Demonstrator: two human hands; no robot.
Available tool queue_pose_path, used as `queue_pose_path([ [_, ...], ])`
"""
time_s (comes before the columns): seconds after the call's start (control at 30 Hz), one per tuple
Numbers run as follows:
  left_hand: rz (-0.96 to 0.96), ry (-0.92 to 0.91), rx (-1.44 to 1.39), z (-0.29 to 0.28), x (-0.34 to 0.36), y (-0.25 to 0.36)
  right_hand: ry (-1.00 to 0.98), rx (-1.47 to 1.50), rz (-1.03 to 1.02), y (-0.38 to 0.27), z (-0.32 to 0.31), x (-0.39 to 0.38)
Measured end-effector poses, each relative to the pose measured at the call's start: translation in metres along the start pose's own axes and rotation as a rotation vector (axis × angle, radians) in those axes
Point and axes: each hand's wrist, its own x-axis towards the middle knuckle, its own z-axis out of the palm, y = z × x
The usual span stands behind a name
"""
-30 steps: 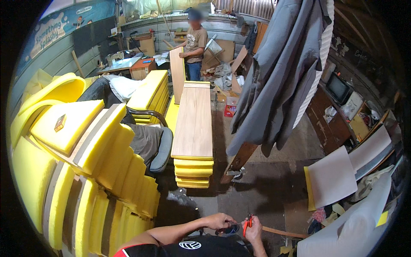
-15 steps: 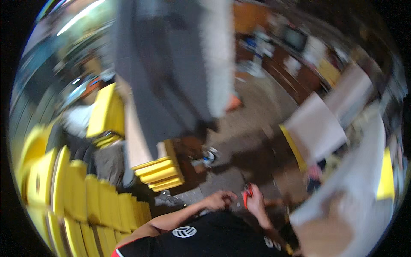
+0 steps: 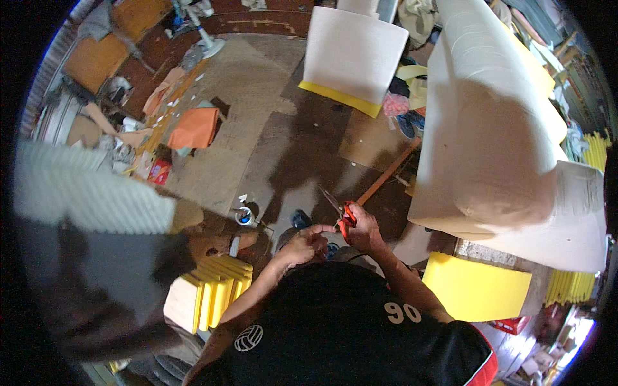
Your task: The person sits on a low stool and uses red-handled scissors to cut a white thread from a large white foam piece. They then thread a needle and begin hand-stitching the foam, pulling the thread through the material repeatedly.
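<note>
My right hand [image 3: 365, 233] is wrapped round the red-orange handles of a pair of scissors [image 3: 347, 217]. The slim blades point up and left, away from my body. Close beside it, my left hand [image 3: 306, 244] has its index finger stretched toward the scissor handles, the fingertip at or very near them. Its other fingers are loosely bent, and I make out nothing in them. Both hands are in front of my black shirt, above the floor.
A large white foam roll [image 3: 496, 148] lies at right, with a yellow sheet [image 3: 476, 286] below it. Stacked yellow pads [image 3: 215, 293] are at lower left. A small white tub [image 3: 244, 216] and folded orange cloth [image 3: 193, 127] sit ahead. A white-topped block [image 3: 351, 55] stands farther off.
My view has swung right, so the foam roll is nearer the middle and the dark sheet has shifted left. The scissors remain in my right hand; my left hand is closer to them.
</note>
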Motion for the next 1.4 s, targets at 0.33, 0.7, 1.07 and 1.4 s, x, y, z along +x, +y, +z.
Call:
queue_pose_path([
  [0.33,-0.06,-0.336,0.789,-0.086,0.155,0.145,0.382,-0.109,0.26,0.005,-0.016,0.11],
  [0.7,-0.008,-0.455,0.727,-0.202,0.197,0.291,0.465,-0.056,0.332,-0.025,-0.01,0.266],
  [1.07,-0.017,-0.124,0.35,-0.285,0.31,0.305,0.442,-0.067,0.04,0.007,-0.049,0.447],
  [1.4,0.055,0.312,0.022,-0.307,0.443,0.463,0.582,0.126,0.1,-0.029,-0.235,0.581],
])
